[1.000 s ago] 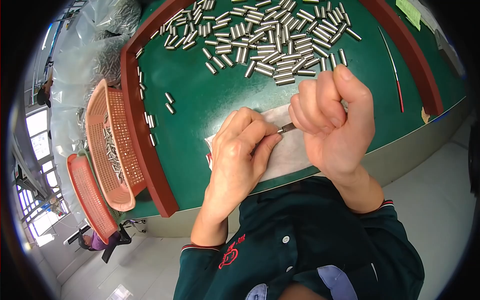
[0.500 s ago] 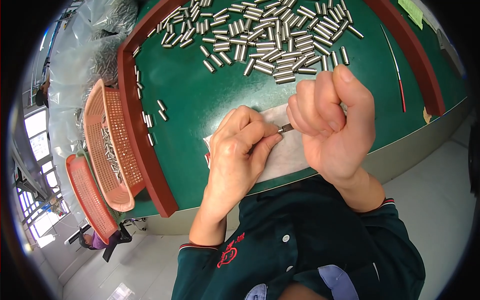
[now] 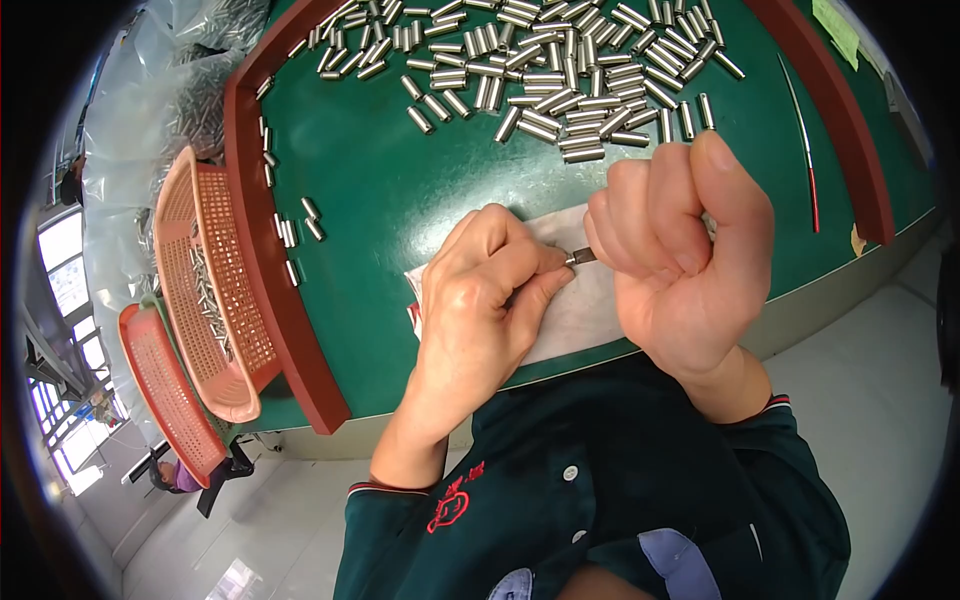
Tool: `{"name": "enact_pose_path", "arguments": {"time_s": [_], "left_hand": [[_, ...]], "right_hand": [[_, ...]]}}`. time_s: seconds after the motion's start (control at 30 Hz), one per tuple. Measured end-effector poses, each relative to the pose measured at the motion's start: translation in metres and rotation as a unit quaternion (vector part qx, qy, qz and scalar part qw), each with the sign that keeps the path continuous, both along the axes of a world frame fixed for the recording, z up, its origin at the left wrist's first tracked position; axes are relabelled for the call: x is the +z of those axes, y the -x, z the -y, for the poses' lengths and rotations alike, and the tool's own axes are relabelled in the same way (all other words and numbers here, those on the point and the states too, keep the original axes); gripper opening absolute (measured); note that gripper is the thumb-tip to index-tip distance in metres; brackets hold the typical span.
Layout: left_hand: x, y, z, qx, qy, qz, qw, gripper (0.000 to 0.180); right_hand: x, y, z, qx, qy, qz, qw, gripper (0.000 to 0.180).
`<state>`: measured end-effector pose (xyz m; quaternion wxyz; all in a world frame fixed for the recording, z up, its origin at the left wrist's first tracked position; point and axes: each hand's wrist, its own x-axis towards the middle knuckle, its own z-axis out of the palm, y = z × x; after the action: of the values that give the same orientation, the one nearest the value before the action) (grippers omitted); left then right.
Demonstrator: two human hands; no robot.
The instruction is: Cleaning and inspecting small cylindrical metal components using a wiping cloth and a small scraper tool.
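Observation:
Between the thumb and fingers of my left hand is a small metal cylinder, of which only the end shows. My right hand is closed round a narrow dark metal tool. Its flat tip meets the cylinder's end, while the fist hides the rest. Both hands are over a pale cloth near the table's front edge. Many short, shiny metal cylinders lie in a loose heap beyond them.
Dark red wooden rails border the green table. A thin pointed rod with a red handle lies at right. Left of the rail are a pink basket holding metal pieces, a redder basket and clear plastic bags.
The view has shifted slightly. My right fist has moved a little to the right, and more of the cylinder's end shows past my left fingers. Both grips stay closed.

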<state>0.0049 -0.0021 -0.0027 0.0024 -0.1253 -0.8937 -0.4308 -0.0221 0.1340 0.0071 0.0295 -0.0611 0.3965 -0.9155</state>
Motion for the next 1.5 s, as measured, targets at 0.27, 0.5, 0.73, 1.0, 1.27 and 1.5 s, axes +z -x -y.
{"name": "enact_pose_path", "arguments": {"time_s": [0.27,0.5,0.73,1.0,1.27,1.5], "left_hand": [[0.002,0.004,0.004,-0.012,-0.013,0.025,1.0,0.01],[0.004,0.004,0.0,-0.015,-0.041,0.0,0.999,0.011],[-0.001,-0.001,-0.005,0.002,0.0,-0.009,1.0,0.011],[0.005,-0.002,0.004,0.03,-0.226,0.124,0.966,0.009],[0.006,0.0,0.026,0.04,-0.57,0.292,0.767,0.024],[0.009,0.004,0.027,0.062,-0.61,0.305,0.728,0.021]], "right_hand": [[0.005,-0.004,0.006,0.008,-0.057,0.028,0.998,0.042],[0.014,-0.008,0.014,-0.002,-0.113,-0.025,0.993,0.038],[0.006,0.001,-0.011,-0.054,0.035,-0.01,0.998,0.04],[-0.002,-0.009,-0.012,-0.055,-0.002,-0.006,0.998,0.041],[-0.009,-0.009,-0.015,-0.034,0.038,-0.002,0.999,0.041],[-0.008,-0.007,-0.016,-0.045,0.079,0.011,0.996,0.041]]}}
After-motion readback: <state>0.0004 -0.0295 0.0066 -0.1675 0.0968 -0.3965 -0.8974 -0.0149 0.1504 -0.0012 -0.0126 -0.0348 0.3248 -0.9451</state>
